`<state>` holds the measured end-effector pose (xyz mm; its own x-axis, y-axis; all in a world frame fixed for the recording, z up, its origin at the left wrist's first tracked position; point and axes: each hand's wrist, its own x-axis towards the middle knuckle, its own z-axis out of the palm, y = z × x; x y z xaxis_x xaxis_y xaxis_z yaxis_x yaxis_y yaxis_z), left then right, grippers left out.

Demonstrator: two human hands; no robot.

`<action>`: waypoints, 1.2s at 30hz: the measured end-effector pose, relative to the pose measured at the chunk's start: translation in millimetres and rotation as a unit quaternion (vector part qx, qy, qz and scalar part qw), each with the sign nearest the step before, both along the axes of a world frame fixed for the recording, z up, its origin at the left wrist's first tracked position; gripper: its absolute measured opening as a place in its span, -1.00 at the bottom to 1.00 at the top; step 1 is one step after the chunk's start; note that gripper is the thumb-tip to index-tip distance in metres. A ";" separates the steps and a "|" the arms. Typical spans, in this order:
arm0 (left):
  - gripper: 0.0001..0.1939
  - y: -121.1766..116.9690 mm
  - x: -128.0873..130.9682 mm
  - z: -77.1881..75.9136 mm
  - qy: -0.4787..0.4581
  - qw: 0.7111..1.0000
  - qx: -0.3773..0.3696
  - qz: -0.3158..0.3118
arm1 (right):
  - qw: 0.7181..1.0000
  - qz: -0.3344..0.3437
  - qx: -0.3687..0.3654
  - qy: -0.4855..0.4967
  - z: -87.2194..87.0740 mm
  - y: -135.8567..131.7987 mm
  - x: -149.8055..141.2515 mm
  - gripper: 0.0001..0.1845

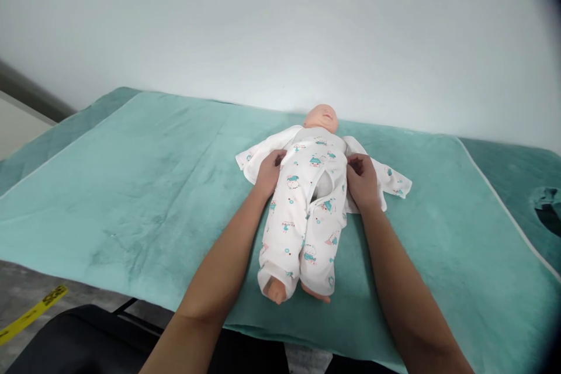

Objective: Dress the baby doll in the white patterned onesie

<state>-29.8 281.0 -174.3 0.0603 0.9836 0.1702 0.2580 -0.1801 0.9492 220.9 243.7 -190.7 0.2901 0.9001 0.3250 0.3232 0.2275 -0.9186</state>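
At the near edge, a black chair (83,342) stands at lower left beside yellow tape (35,312) on the floor. A green cloth (153,204) covers the table and shows creases toward the left.

The doll (322,117) lies face up on this cloth, right of centre, feet nearest the person. Both feet protrude from the cuffs of the patterned white trousers (284,216). An opening at the front of the trousers, near the hips, exposes grey material beneath.

Farther up, the left hand (269,172) and right hand (363,178) sit at opposite sides of the trousers near the waist, fingers curled inward. Whether either hand pinches the fabric cannot be determined, as the fingertips are partly hidden.

A matching jacket (397,181) lies spread open under the doll, one sleeve out to each side. No doll hand shows at either cuff.

Risks, as judged: uneven pulling at the waist could twist the trousers or widen the front opening; fingers catching the jacket could bunch it beneath the back; a strong tug could slide the doll along the soft cloth.

Beyond the head stands a plain pale wall (272,29).
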 end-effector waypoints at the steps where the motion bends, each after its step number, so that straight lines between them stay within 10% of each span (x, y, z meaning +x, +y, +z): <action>1: -0.74 1.2 -1.3 1.7 0.020 1.000 0.018 -0.005 | 1.000 -0.003 0.011 -0.021 1.6 -0.2 -0.3 -0.80; 11: -0.90 20.2 -19.1 -1.0 0.082 0.990 0.048 -0.105 | 0.989 0.089 0.045 -0.112 9.4 18.2 10.7 -0.84; 24: -0.87 40.6 17.6 0.0 0.278 0.956 0.039 0.091 | 0.978 -0.087 -0.083 -0.170 11.0 42.7 -3.4 -0.77; 30: -0.79 22.6 14.3 -11.4 0.330 0.931 0.082 0.135 | 0.994 -0.074 -0.015 -0.084 -3.4 33.1 -7.9 -0.82; 36: -0.85 -24.3 3.3 -2.0 0.170 0.975 0.106 0.093 | 0.992 -0.061 0.054 -0.099 1.9 -8.1 -12.9 -0.80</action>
